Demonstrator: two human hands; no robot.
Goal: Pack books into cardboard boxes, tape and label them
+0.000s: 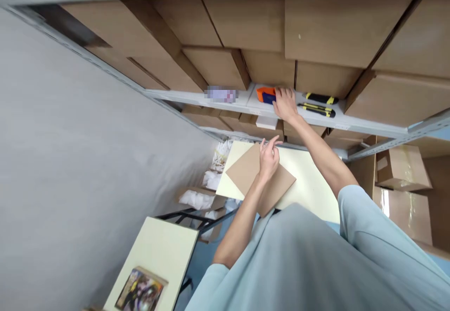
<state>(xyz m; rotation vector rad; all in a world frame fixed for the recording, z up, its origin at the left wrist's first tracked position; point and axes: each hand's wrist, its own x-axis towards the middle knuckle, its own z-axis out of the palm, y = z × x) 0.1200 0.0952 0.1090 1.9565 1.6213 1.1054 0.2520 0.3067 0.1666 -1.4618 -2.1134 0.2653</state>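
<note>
My right hand [286, 103] reaches up to the grey shelf, its fingers closed over the right end of an orange-and-blue tool [266, 95]. That tool lies on the shelf edge and looks like a tape dispenser, though the fingers cover part of it. Right beside this hand lie black-and-yellow utility knives [318, 109]. Over the pale table, my left hand [270, 156] is raised with its fingers apart and nothing in them. Below it, a flat brown cardboard piece [281, 184] rests at an angle on the table [316, 187], partly hidden by my left forearm.
Cardboard boxes [242, 20] fill the shelf above. A blurred-out packet [221, 94] sits on the shelf edge [176, 96]. Taped cartons [404, 168] stand at right. A second table [158, 245] at lower left bears a picture box [140, 290]. A grey wall [70, 161] bounds the left.
</note>
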